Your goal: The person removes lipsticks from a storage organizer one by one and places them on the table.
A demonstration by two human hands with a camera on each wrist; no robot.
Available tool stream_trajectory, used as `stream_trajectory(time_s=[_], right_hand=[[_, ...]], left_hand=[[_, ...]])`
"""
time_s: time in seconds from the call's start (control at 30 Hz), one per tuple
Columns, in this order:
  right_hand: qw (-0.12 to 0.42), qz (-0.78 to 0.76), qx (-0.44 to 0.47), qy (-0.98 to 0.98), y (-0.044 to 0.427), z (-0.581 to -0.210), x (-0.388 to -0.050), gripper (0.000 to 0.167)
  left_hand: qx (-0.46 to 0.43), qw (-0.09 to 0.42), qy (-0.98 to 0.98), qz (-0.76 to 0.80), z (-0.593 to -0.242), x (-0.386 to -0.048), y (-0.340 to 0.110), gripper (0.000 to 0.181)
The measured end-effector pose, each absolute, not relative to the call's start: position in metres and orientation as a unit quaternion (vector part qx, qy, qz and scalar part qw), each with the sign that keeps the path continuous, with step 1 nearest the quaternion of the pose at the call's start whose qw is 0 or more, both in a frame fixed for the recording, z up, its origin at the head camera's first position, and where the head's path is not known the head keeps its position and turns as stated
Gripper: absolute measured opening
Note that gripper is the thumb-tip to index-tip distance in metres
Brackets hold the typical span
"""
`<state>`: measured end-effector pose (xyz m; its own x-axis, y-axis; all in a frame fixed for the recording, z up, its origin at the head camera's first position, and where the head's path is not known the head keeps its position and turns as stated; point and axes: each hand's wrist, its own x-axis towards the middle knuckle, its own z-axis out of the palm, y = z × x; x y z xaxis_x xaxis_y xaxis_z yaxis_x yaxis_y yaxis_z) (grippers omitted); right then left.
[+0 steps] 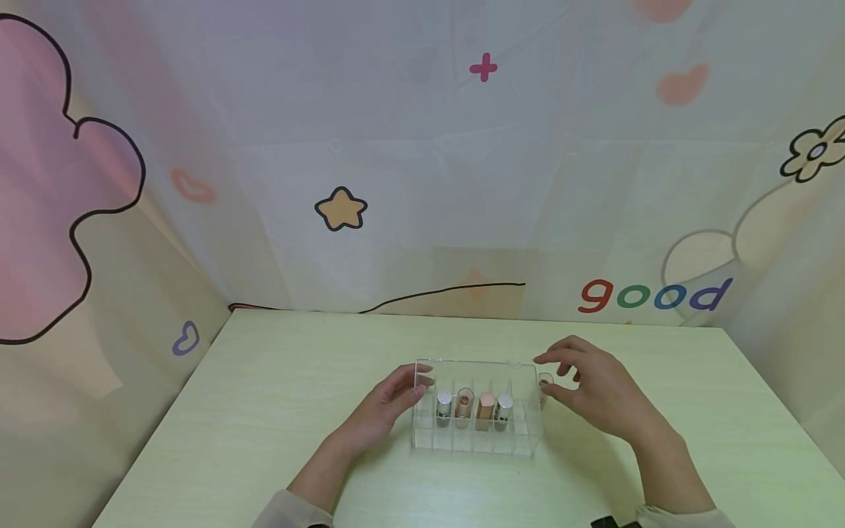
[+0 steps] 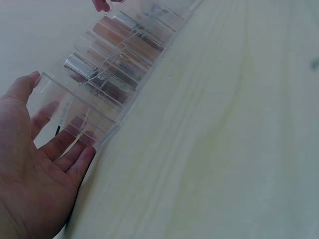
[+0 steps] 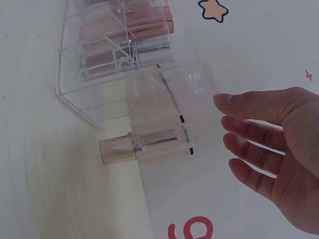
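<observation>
A clear lipstick organizer (image 1: 425, 438) with narrow slots stands on the table. Several lipsticks are in its middle slots: two with silver caps, one with a see-through cap, and a rose-gold one (image 1: 485, 412). My left hand (image 1: 383, 407) grips the organizer's left end, thumb at one edge and fingers against the side, as the left wrist view shows. Just outside the right end stands another lipstick (image 3: 144, 144) with a see-through cap. Beside it, my right hand (image 1: 597, 385) hovers with fingers loosely bent and parted; in the right wrist view they are apart from that lipstick.
The pale wooden table (image 1: 277, 396) extends around the organizer. A printed cloth backdrop (image 1: 409, 183) closes off the back and both sides. A small black object (image 1: 604, 522) shows at the bottom edge near the right sleeve.
</observation>
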<state>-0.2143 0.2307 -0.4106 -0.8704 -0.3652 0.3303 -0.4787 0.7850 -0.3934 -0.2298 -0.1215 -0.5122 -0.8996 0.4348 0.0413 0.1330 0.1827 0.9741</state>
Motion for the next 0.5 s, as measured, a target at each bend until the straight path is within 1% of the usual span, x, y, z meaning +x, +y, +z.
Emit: stream_trajectory(time_s=[0.27, 0.5], right_hand=[[0.132, 0.240, 0.240, -0.931, 0.2284, -0.4088, -0.2118, 0.031], [0.126, 0.235, 0.242, -0.933, 0.2244, -0.4047, -0.2084, 0.030]], left_hand=[[0.187, 0.126, 0.757, 0.613, -0.5124, -0.2300, -0.1213, 0.047], [0.189, 0.126, 0.757, 0.613, -0.5124, -0.2299, -0.1218, 0.046]])
